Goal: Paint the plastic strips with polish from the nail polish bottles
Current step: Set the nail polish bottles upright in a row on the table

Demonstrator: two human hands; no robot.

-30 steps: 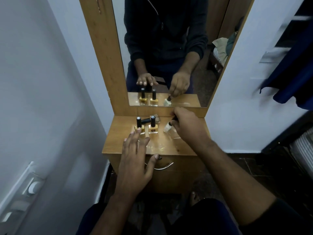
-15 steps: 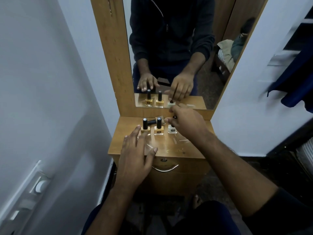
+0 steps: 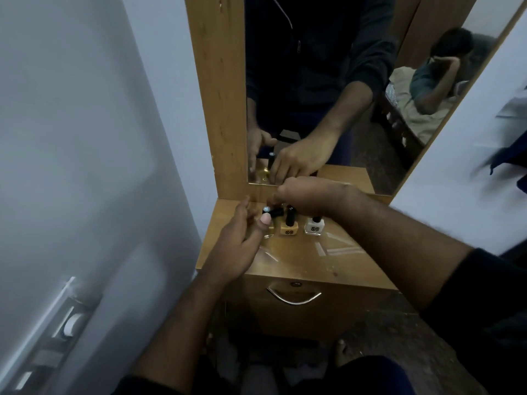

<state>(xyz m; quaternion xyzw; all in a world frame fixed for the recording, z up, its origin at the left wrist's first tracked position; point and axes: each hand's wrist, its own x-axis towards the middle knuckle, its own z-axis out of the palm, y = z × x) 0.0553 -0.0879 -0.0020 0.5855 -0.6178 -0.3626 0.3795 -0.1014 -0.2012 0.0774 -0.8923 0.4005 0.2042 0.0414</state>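
Setting: a narrow wooden dresser top [image 3: 299, 269] under a mirror [image 3: 313, 81], between pale walls.
Change: a second ago the right hand [image 3: 308, 199] worked at the white bottle [image 3: 314, 225]; that bottle now stands capped and alone, and the hand has moved left over the bottle lying on its side [image 3: 273, 212] at the back edge.
Meaning: probably one colour finished, another being fetched.
Hands: right fingers curled, grip hidden, cannot tell; left hand [image 3: 239, 246] loose, thumb beside the lying bottle.
Bottles: yellow bottle [image 3: 289, 227] upright, capped, mid-row.
Strips: clear plastic strips [image 3: 333, 246] lie flat toward the front right corner.
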